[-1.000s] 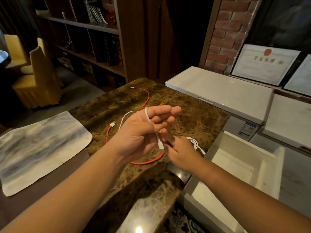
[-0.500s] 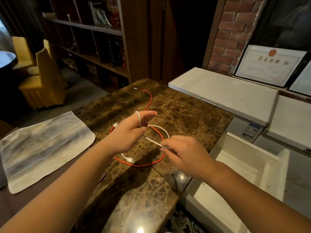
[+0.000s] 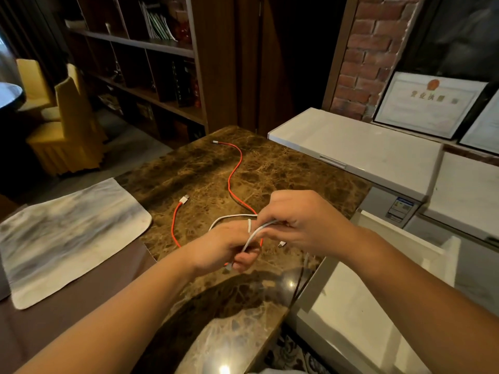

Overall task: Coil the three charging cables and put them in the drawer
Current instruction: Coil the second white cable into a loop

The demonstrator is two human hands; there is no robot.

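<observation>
Head view: two bare hands meet over the middle of a brown veined marble worktop. The left hand is closed around loops of one thin white cable, and the right hand pinches the same cable just beside it, the fingers of both nearly touching. One arc of the white cable stands out above the left hand, and a small plug end shows below the right hand. One red cable lies loose on the worktop in a long wavy line, from centre frame up toward the top edge of the stone, with pale plugs at both ends. A third cable cannot be made out. One white drawer stands open at lower right. One grey, streaky cloth lies flat at left.
</observation>
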